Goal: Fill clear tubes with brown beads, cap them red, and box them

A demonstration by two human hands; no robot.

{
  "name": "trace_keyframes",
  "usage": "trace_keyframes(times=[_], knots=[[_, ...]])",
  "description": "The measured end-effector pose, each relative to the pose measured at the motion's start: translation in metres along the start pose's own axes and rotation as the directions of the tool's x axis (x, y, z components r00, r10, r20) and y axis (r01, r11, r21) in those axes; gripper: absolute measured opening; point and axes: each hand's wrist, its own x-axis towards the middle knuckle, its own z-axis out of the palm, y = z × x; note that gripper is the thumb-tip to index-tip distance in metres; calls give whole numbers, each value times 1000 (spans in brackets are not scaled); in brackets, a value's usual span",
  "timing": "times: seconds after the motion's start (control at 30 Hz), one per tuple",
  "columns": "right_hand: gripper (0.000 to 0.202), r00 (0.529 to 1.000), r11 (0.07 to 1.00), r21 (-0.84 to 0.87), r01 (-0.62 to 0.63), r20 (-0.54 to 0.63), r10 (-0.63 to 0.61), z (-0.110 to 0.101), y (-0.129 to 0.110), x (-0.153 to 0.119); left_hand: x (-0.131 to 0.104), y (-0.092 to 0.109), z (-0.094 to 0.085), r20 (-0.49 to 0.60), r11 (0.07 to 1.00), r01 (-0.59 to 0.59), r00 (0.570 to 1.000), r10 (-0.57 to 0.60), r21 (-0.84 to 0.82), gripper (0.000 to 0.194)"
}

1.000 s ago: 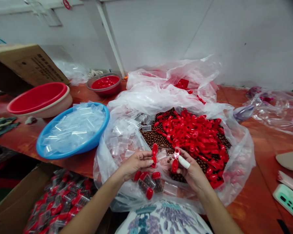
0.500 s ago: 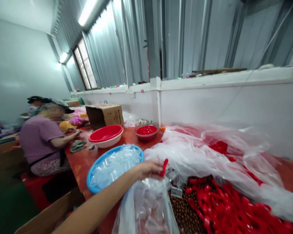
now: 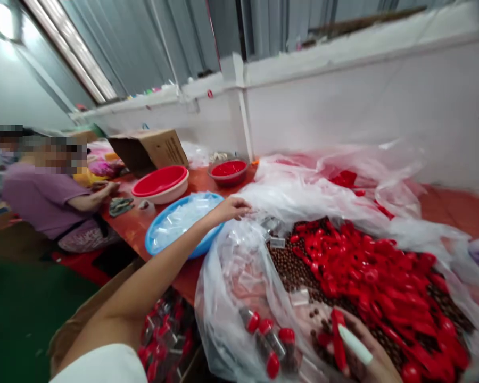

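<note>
My left hand (image 3: 232,208) reaches palm down past the blue basin (image 3: 149,242) to the edge of the white plastic bag. Its fingers are loosely stretched, a little blurred, with nothing visible in them. At the lower right my right hand (image 3: 373,354) is closed on a red plastic scoop-like piece (image 3: 337,343). A pale, smooth cover (image 3: 355,344) sits on one of its fingers. Brown beads (image 3: 289,260) lie beneath and around this hand, beside a heap of red plastic pieces (image 3: 363,266). Small clear containers (image 3: 278,243) rest on the beads.
Clear containers with red caps (image 3: 267,330) lie on the plastic at the front; more fill a cardboard box (image 3: 69,324) below. Red basin (image 3: 159,182), bowl of red pieces (image 3: 228,170) and open carton (image 3: 163,149) stand behind. A person in a purple shirt (image 3: 43,197) sits at left.
The view has tilted down and turned. My left hand no longer shows the red piece it held. My right hand has come into view with a red piece, and capped containers now show at the front.
</note>
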Motion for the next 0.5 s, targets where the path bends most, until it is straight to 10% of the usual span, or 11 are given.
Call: trace_keyframes(times=[0.23, 0.5], knots=[[52, 996, 995, 67, -79, 56, 75, 3, -3, -9, -79, -76, 60, 408, 709, -378, 903, 139, 595, 17], [47, 994, 997, 12, 82, -70, -81, 9, -3, -4, -97, -86, 151, 469, 629, -509, 848, 248, 588, 29]])
